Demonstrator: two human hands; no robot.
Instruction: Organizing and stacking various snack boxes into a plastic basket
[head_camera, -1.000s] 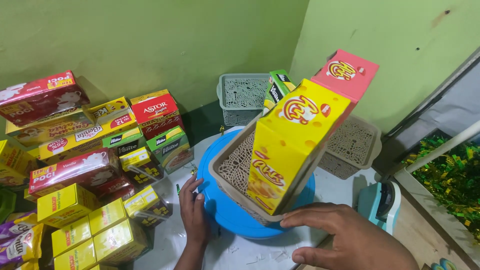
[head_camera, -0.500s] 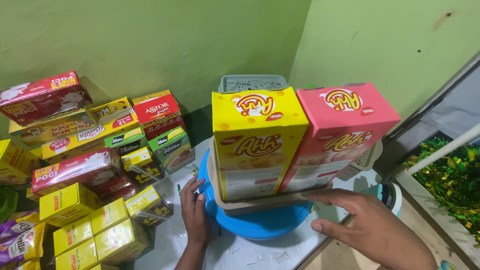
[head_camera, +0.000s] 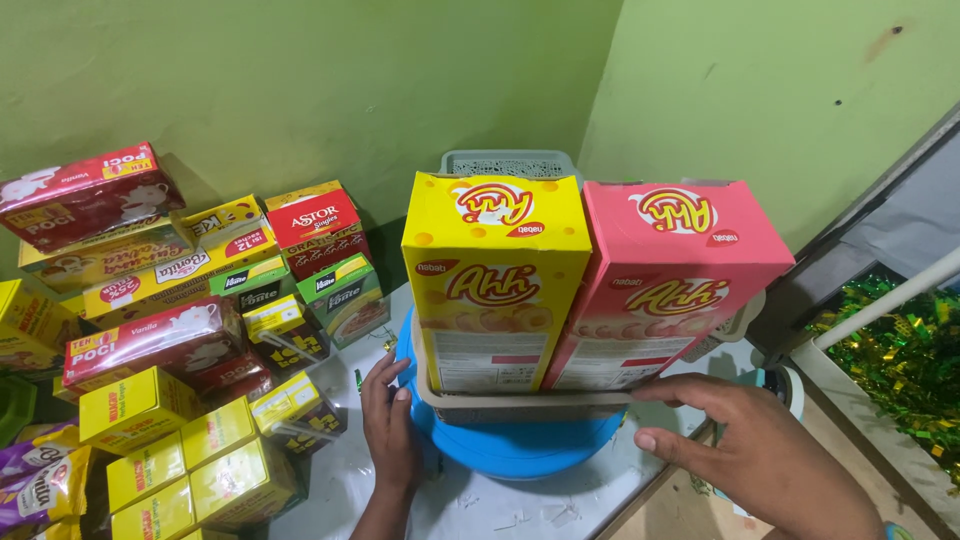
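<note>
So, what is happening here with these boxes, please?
A person is arranging snack boxes in a shallow beige tray that sits on a round blue container. A yellow box and a pink box stand upright side by side in the tray. The right hand has its fingers on the tray's front rim; the left hand rests against the blue container. Many more boxes lie piled at the left.

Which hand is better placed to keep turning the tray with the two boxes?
Probably the right hand: its fingers already lie on the front rim of the beige tray. The left hand rests flat on the table beside the blue stand.
</note>
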